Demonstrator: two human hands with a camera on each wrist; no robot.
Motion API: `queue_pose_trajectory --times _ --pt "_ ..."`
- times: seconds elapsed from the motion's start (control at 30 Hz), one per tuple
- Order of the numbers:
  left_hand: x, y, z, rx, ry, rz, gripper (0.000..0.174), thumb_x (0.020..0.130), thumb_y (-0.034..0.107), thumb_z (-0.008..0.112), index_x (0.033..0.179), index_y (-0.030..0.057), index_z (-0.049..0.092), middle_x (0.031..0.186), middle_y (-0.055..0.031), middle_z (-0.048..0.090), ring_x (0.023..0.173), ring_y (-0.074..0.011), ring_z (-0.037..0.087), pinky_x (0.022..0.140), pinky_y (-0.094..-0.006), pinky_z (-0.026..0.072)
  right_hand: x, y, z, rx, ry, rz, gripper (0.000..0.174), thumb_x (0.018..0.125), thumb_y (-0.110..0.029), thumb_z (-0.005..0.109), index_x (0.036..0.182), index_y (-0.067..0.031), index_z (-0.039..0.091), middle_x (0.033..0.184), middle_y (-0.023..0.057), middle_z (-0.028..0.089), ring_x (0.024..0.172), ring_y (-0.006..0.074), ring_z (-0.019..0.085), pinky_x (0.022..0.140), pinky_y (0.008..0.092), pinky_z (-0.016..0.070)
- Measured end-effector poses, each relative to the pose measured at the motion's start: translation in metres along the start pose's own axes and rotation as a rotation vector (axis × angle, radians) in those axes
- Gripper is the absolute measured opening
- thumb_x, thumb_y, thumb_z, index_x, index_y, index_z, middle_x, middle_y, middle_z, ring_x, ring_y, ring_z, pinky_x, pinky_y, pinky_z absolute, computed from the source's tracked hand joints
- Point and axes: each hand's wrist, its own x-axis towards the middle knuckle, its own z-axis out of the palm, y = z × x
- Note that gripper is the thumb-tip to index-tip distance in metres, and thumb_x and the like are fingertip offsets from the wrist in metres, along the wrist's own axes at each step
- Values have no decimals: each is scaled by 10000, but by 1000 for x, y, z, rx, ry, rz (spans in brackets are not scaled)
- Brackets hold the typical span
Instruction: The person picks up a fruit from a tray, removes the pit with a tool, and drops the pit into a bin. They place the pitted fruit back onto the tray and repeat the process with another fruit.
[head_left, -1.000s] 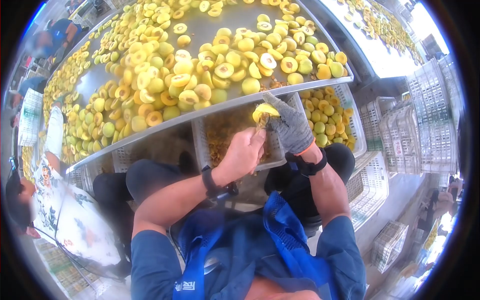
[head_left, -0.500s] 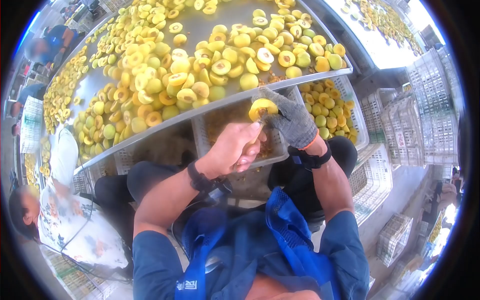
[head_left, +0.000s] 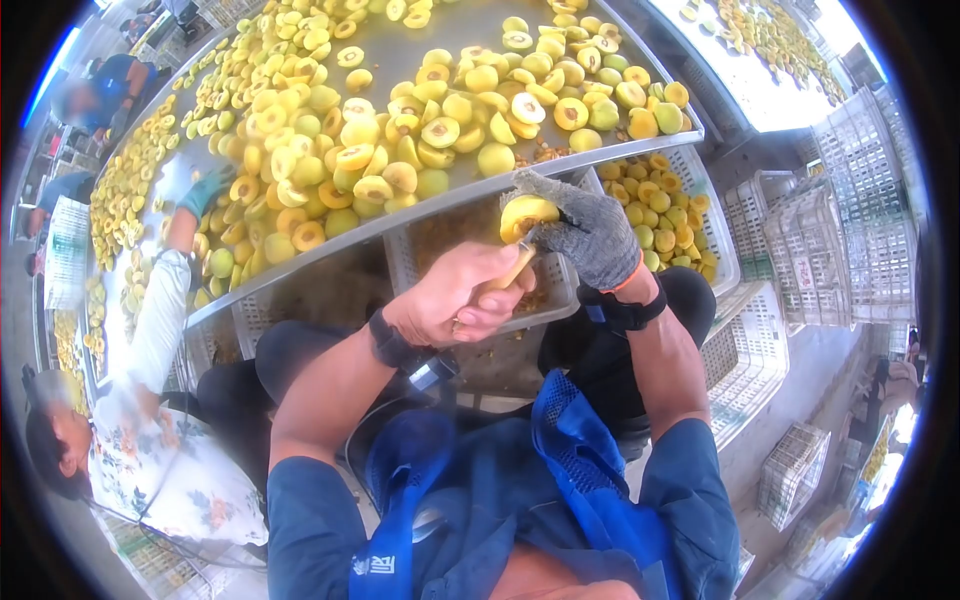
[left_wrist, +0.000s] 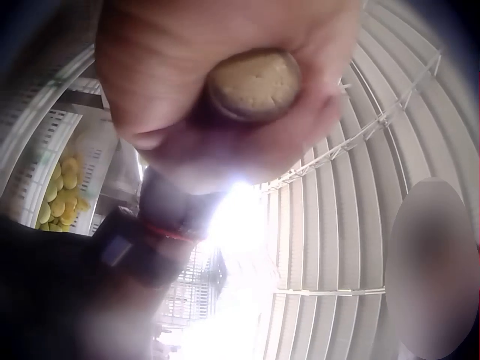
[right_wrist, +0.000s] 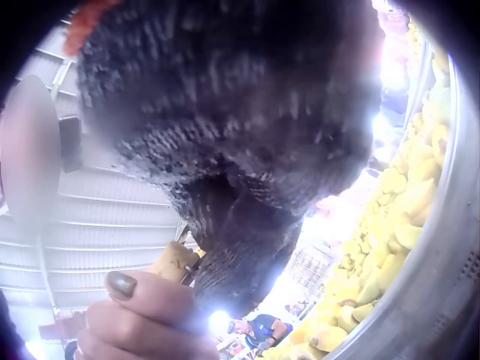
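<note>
In the head view my bare left hand (head_left: 462, 292) grips a wooden handle (head_left: 512, 270), its tip up against a yellow peach half (head_left: 527, 216). The handle's rounded butt (left_wrist: 256, 84) pokes out of the curled fist in the left wrist view. My right hand (head_left: 592, 238), in a grey knit glove, holds the peach half between thumb and fingers. In the right wrist view a bit of thin metal (right_wrist: 190, 271) shows at the end of the handle; the glove hides the fruit there. Both hands meet just off the metal table's edge, above a crate (head_left: 402, 262) of scraps.
Many halved peaches (head_left: 300, 150) cover the metal table (head_left: 345, 244), some loose pits near its edge. A white crate (head_left: 725, 235) of peach halves stands below right. Stacked crates (head_left: 800, 240) rise farther right. At left, another person's gloved hand (head_left: 205, 190) reaches over the fruit.
The peach half has turned in my right hand, showing more of its rounded side. My left hand has moved slightly left, baring more handle. The neighbour's arm has reached onto the table.
</note>
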Motion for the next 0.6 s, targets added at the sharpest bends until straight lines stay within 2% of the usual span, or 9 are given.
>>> queue_pose_trajectory --times 0.17,0.27,0.33,0.37,0.43,0.47,0.5,0.57,0.6 --pt "3 -1 -13 -181 -213 -33 431 1098 379 503 1068 -43 588 629 36 433 397 -29 341 325 -207 306 6 6 -10 26 -133 67 556 801 -90 839 1339 -89 696 1178 94 736 1084 214 691 939 348 549" --pt "3 -2 -20 -203 -332 -36 433 1103 370 483 1052 -44 600 622 33 445 386 -29 333 320 -210 300 8 29 -10 73 -149 -94 538 804 -99 844 1321 -63 703 1137 83 754 1019 186 707 911 342 560" --pt "1 -3 -23 -175 -350 -19 442 1106 369 469 1025 -40 618 628 24 478 375 -34 328 321 -210 298 7 27 -17 319 -140 232 526 809 -112 836 1313 -48 703 1120 69 756 1030 194 705 916 364 561" --pt "0 1 -27 100 -223 -17 446 1102 366 473 1015 -42 628 635 0 516 390 -70 392 350 -233 350 3 26 -21 442 -136 401 520 811 -118 832 1309 -41 704 1112 63 756 1036 198 704 918 375 562" --pt "0 13 -35 644 30 -7 453 1092 362 480 996 -47 650 648 -47 594 419 -141 520 408 -279 453 3 37 -34 249 -37 564 534 802 -132 823 1314 -43 699 1126 97 757 1045 230 709 942 393 555" --pt "2 5 -46 1199 176 161 444 1083 357 493 995 -46 657 660 -78 618 490 -181 580 470 -312 492 2 44 -43 146 15 642 540 798 -139 819 1316 -44 697 1132 114 757 1049 246 712 954 402 552" --pt "7 -10 -62 1748 335 344 436 1073 353 505 995 -46 664 673 -109 642 561 -220 641 532 -344 531 -1 52 -54 -107 41 538 544 801 -155 812 1321 -53 694 1142 134 754 1063 269 711 960 408 551" --pt "10 -18 -64 2178 570 231 420 1033 372 548 1018 -30 667 743 -204 697 856 -354 740 738 -484 584 -8 66 -79 -605 90 311 550 806 -188 799 1332 -73 687 1162 173 748 1091 317 711 973 421 548" --pt "8 -17 -55 2095 647 198 421 1028 384 554 1010 -23 660 761 -214 703 845 -371 735 735 -495 579 -9 73 -95 -715 52 380 532 820 -212 786 1329 -96 688 1203 161 734 1116 326 695 980 424 542"
